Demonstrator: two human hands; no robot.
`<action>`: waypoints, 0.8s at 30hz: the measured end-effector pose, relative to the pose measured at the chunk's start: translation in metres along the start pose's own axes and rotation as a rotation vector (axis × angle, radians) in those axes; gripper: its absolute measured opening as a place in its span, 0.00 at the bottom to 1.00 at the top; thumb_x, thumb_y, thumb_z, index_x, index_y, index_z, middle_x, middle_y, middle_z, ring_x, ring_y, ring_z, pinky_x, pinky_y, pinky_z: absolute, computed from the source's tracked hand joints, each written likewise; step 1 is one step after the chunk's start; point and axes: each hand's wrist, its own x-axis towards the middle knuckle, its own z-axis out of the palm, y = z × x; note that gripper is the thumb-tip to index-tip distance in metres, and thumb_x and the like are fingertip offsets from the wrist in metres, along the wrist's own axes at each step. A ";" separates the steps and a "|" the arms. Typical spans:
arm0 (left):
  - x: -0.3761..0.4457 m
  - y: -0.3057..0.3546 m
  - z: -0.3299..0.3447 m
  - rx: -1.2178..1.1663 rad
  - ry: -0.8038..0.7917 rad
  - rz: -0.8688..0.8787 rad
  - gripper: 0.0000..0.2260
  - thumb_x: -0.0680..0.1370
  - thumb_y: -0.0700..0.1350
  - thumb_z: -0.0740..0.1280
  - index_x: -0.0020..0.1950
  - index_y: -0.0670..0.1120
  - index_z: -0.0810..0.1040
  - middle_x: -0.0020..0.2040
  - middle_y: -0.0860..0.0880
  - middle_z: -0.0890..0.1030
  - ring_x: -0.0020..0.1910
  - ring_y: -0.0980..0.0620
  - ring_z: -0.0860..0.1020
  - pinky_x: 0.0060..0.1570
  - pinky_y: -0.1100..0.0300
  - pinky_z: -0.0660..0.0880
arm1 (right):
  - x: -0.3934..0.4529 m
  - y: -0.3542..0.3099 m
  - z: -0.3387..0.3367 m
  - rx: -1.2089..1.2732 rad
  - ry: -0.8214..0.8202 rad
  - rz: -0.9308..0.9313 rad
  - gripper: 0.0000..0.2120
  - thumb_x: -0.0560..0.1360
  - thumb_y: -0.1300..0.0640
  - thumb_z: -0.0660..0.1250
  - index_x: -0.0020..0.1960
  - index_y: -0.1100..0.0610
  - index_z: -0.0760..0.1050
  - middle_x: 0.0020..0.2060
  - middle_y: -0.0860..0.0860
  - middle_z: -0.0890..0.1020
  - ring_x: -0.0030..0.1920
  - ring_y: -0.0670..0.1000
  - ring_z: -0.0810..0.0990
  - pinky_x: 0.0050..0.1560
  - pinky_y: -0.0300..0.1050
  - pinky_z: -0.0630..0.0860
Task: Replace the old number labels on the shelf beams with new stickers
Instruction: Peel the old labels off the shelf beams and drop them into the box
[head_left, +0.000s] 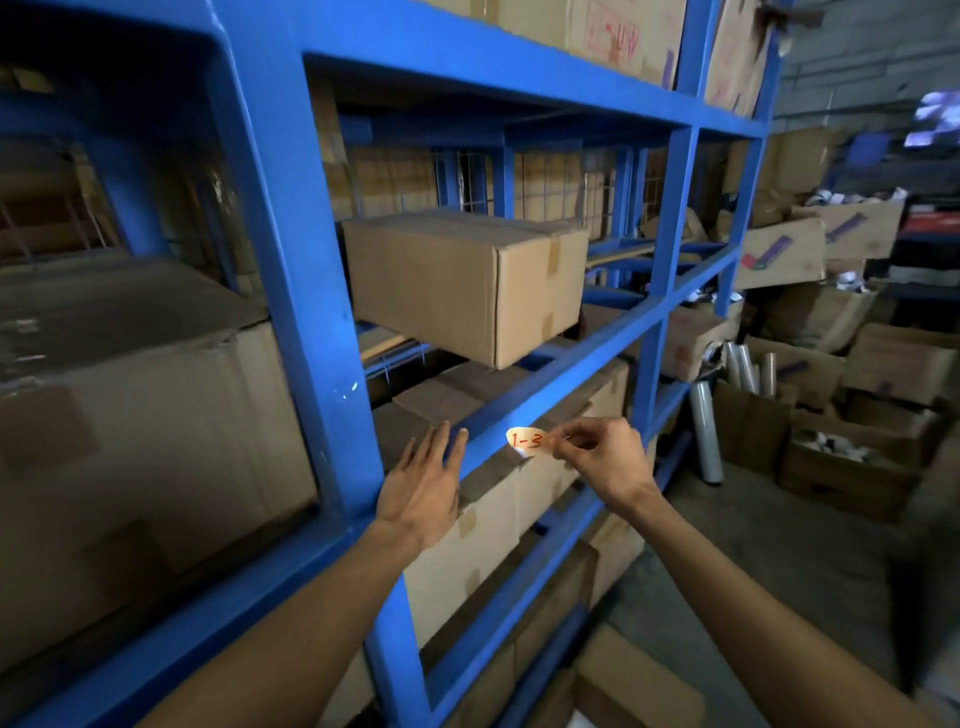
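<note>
A pale label (527, 442) marked "1-3" in red sits against the blue shelf beam (597, 358), which slopes up to the right. My right hand (602, 457) pinches the label's right end between thumb and fingers. My left hand (423, 483) is flat and open, fingers spread, with its fingertips on the beam just left of the label, beside the blue upright post (311, 312). Whether the label is stuck down or lifted I cannot tell.
A cardboard box (462, 280) rests on the shelf above the beam; more boxes (493, 499) fill the shelf below and a large one (145, 426) the left bay. On the floor at right stand open cartons (852, 467) and rolls of clear film (706, 436).
</note>
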 end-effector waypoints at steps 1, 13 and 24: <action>0.001 0.001 0.004 0.012 -0.024 -0.001 0.33 0.82 0.50 0.56 0.80 0.43 0.43 0.81 0.40 0.51 0.79 0.43 0.54 0.77 0.50 0.54 | -0.001 0.005 0.002 -0.023 -0.022 0.007 0.05 0.73 0.58 0.73 0.48 0.56 0.86 0.40 0.54 0.87 0.41 0.52 0.85 0.47 0.50 0.82; 0.004 0.002 0.035 0.106 0.055 0.023 0.36 0.81 0.49 0.60 0.80 0.41 0.40 0.80 0.37 0.53 0.79 0.41 0.56 0.77 0.49 0.55 | -0.011 0.052 0.031 -0.047 -0.072 0.075 0.06 0.73 0.61 0.72 0.45 0.51 0.85 0.41 0.47 0.87 0.38 0.41 0.82 0.44 0.38 0.80; 0.003 0.004 0.044 -0.056 0.156 0.002 0.33 0.79 0.50 0.61 0.80 0.43 0.52 0.80 0.38 0.54 0.79 0.43 0.56 0.76 0.48 0.57 | -0.038 0.088 0.058 -0.023 -0.034 0.201 0.06 0.74 0.64 0.71 0.47 0.57 0.85 0.39 0.53 0.87 0.36 0.46 0.83 0.34 0.34 0.79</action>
